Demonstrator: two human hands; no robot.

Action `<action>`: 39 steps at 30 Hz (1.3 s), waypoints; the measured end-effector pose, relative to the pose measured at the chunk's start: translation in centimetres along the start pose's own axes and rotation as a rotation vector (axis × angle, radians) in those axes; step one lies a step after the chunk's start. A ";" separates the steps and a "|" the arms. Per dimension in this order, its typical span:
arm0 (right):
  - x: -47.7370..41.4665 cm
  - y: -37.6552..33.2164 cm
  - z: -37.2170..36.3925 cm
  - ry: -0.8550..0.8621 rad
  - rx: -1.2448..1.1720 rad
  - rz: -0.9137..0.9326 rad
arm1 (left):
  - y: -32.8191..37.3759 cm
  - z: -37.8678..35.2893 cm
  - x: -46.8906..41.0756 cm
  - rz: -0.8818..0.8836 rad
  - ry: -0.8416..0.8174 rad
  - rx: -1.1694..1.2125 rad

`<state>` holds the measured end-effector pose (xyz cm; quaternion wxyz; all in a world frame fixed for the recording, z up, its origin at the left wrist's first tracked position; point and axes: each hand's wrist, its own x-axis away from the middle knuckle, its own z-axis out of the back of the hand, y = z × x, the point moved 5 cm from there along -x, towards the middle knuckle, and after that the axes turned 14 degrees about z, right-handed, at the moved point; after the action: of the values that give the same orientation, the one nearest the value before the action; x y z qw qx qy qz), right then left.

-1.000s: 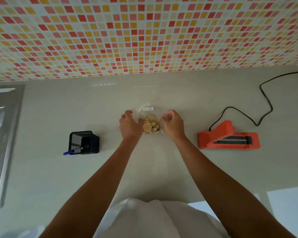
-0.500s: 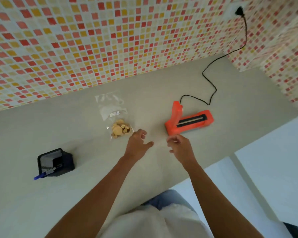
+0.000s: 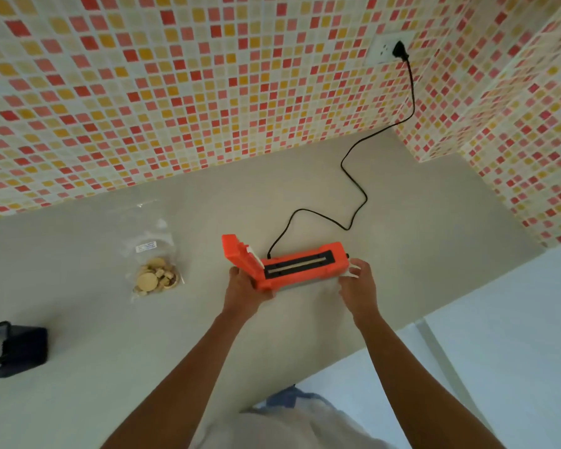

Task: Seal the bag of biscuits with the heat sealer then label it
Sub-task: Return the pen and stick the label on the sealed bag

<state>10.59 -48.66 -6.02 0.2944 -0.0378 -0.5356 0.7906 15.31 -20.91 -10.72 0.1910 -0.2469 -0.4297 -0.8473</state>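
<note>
Both hands have left the bag and crossed to the right: half a second ago they hovered over bare counter, and now they are on the heat sealer (image 3: pixel 300 265). Our left hand (image 3: pixel 244 288) grips its hinge end, thumb up beside the raised lid (image 3: pixel 237 254). Our right hand (image 3: pixel 358 285) closes on the opposite end, though the fingertips (image 3: pixel 354 270) are blurred and we cannot tell how firmly they hold. Between the two hands the dark sealing strip lies exposed and faces up.

The bag of biscuits (image 3: pixel 154 273) lies flat on the counter (image 3: pixel 418 254), well apart to the left of our left hand, with neither hand touching it. Its biscuits are bunched at the end nearer to us and its clear mouth points away towards the wall. A small white sticker (image 3: pixel 145 246) sits just beyond the biscuits; we cannot read it.

We judge that sealing has not begun. We are probably about to drag the sealer towards the bag or square it up, and then we must bring the bag's mouth across the strip.

Beyond the hands, the cord (image 3: pixel 353 176) runs slack to the wall socket (image 3: pixel 387 48), so it should allow a short slide. The black pen holder (image 3: pixel 12 351) waits far to the left of our left hand.
</note>
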 end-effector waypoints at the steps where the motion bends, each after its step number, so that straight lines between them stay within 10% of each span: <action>1: -0.9 0.2 0.2 -0.015 -0.004 0.000 | -0.4 -0.5 -0.6 0.011 0.016 0.033; 39: -10.6 -10.6 -6.2 -0.348 0.076 0.253 | 8.0 6.6 -5.3 0.197 0.150 0.131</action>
<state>26.17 -46.28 -2.15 0.0971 0.0437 -0.5390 0.8356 25.55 -19.34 -5.38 0.3207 -0.2107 -0.4424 -0.8105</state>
